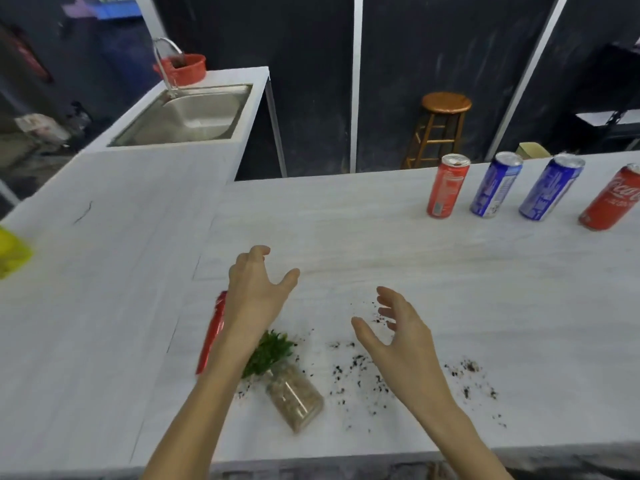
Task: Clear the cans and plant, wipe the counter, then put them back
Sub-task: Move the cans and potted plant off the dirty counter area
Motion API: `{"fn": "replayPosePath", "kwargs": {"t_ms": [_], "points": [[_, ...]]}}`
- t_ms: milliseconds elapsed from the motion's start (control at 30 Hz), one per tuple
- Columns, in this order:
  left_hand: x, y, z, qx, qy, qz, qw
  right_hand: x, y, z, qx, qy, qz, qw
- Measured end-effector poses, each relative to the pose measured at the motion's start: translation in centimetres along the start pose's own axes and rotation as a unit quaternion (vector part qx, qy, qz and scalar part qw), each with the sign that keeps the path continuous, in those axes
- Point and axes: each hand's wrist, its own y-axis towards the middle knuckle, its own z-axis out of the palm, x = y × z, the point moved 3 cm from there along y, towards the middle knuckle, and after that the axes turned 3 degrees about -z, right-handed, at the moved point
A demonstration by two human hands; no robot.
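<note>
The plant (289, 382) lies tipped low in the frame, soil (360, 372) scattered beside it; four cans (447, 190) stand upper right. Left hand (254, 289) and right hand (398, 332) hover wide, empty. Careless lifting could spill more soil across the surface (346, 237).

My plant (277, 372) lies tipped on its side on the white worktop (346, 237), its clear pebble-filled jar toward me and green leaves pointing away, dark soil (360, 372) scattered to its right. A red can (213, 332) lies flat beside it. Four more cans stand far right: red (447, 190), blue (496, 184), blue (551, 188), red (613, 201).
</note>
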Motion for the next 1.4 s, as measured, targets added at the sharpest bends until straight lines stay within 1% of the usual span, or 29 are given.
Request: {"fn": "replayPosePath", "kwargs": {"t_ms": [167,333,533,700,933,1133,1400], "points": [[5.7,-0.5,-3.0,0.017,0.011,-0.040,0.999,1.3,-3.8,4.4,0.032,-0.007,0.007,0.999],[9.5,-1.6,-3.4,0.056,0.014,-0.075,0.996,2.1,-6.3,7.4,0.068,-0.033,0.000,0.997],[11.6,-1.9,-3.2,0.084,-0.017,-0.102,0.991,2.3,-7.3,9.9,0.109,-0.108,-0.005,0.988],[12.4,-1.6,-3.1,0.102,-0.036,-0.110,0.988,2.3,-7.4,10.8,0.126,-0.155,-0.005,0.980],[12.7,-1.2,-2.7,0.104,-0.033,-0.114,0.987,2.3,-7.1,11.0,0.113,-0.158,0.001,0.981],[12.8,-1.3,-2.6,0.083,-0.040,-0.103,0.990,2.2,-6.8,10.6,0.102,-0.133,0.005,0.986],[10.1,0.5,-2.7,0.032,-0.096,-0.027,0.994,2.4,-2.8,7.1,0.008,-0.032,0.008,0.999]]}}
